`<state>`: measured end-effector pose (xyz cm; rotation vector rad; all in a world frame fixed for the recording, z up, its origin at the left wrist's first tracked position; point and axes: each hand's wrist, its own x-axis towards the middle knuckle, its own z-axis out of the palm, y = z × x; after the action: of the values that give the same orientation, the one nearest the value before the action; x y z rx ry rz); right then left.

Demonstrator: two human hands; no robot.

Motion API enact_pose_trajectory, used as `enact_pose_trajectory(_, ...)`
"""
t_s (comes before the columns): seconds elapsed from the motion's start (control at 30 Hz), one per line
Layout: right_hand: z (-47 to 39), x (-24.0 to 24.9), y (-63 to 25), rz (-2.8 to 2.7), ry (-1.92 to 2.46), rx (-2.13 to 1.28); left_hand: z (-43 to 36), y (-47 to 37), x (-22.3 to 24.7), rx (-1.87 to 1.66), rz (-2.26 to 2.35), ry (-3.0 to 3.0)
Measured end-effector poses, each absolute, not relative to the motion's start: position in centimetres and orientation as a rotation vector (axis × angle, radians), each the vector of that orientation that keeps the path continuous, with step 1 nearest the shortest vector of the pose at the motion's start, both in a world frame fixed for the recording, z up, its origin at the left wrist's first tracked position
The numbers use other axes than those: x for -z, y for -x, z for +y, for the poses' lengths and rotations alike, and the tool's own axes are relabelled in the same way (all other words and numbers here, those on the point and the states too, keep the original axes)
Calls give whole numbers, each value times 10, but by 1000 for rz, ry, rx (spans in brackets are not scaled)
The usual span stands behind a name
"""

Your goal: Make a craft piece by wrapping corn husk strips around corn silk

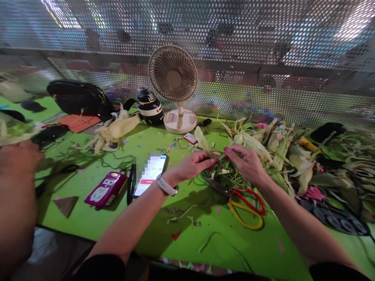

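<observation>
My left hand (197,166), with a pale watch band at the wrist, is closed in a pinch on a strip of corn husk (203,141). Close beside it on the right, my right hand (244,160) pinches with thumb and finger near the husk's right side; what lies between its fingertips is too small to make out. Below both hands is a tangle of thin green strands (234,177). Scissors (247,208) with red and yellow handles lie on the green table (205,242), their blades partly under the strands.
A fan (174,78) and a black bottle (150,107) stand at the back. A lit phone (150,175) and a purple device (106,189) lie to the left. Husks (279,146) are heaped at right. Another person's arm (17,195) reaches in at far left.
</observation>
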<state>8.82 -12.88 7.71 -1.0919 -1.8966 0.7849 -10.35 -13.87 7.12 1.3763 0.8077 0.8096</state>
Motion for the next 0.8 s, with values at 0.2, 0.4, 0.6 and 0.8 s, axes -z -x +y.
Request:
enact_pose_trajectory(0.2, -124, -79, -91, -1912, 1071, -912, -142, 110, -69, -795, 831, -1296)
enact_pose_trajectory(0.4, -117, -79, -94, -1960, 1046, -852, -150, 115, -56, -928, 802, -1050)
enact_pose_trajectory(0.6, -120, -75, -92, -2022, 1007, -807, -157, 112, -56, -1049, 878, -1271)
enact_pose_trajectory(0.8, -127, -69, -81, -2009, 940, -1196, -160, 106, -59, -1182, 960, -1370)
